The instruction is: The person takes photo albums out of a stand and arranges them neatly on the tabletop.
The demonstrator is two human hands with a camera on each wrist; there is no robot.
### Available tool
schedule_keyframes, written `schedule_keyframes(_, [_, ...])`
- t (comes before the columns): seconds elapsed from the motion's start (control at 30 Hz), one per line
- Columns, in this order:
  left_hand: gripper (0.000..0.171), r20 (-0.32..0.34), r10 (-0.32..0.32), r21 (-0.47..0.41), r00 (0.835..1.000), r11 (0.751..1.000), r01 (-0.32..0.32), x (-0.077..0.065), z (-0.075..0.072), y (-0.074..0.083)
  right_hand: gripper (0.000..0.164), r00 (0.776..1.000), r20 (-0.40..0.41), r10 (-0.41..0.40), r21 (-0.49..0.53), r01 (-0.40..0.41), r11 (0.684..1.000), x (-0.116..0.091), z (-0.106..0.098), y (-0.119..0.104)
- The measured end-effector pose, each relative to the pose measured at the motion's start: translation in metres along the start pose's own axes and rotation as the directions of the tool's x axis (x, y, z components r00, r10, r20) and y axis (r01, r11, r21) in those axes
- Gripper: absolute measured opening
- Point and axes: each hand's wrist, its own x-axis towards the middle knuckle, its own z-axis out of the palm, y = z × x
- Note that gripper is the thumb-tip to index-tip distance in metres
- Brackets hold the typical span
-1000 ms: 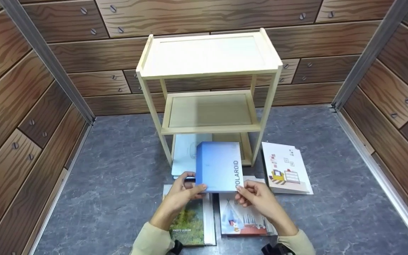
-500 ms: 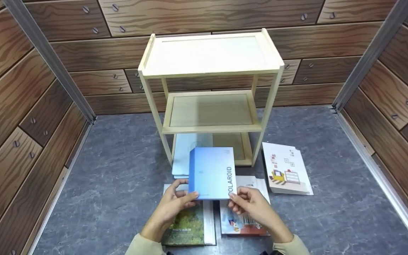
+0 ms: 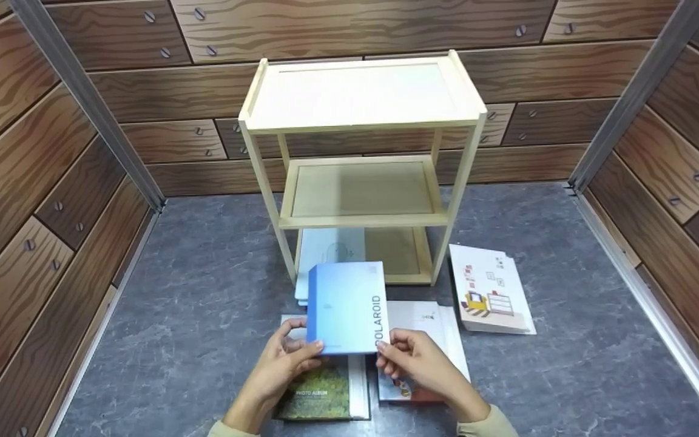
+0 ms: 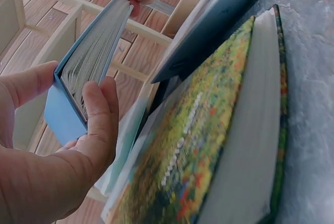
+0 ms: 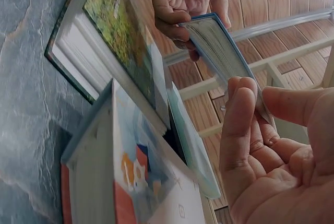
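Both hands hold a blue photo album marked POLAROID above the floor, in front of the shelf. My left hand grips its spine side, thumb on the cover and fingers underneath, as the left wrist view shows. My right hand pinches the lower right corner between thumb and fingers. Page edges of the blue album face the person. Below the left hand lies a green and yellow photo album. Under the right hand is a white album with a coloured picture, partly covered by the hand.
A three-tier pale wooden shelf stands ahead. A light blue album lies on the left of its bottom tier, its near end jutting out. Another white illustrated album lies on the floor at right. Wood-patterned walls enclose the floor.
Both hands have drawn the blue album toward the person and somewhat left, away from the shelf. More of the light blue album on the bottom tier shows. The grip looks the same.
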Motion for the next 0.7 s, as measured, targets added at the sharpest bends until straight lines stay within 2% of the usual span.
schedule_keyframes(0.7, [0.059,-0.075,-0.088,-0.086,0.993,0.993,0.081,-0.024,-0.029,-0.01,0.035,0.989,0.145,0.019,-0.014,-0.017,1.0,0.008,0.018,-0.003])
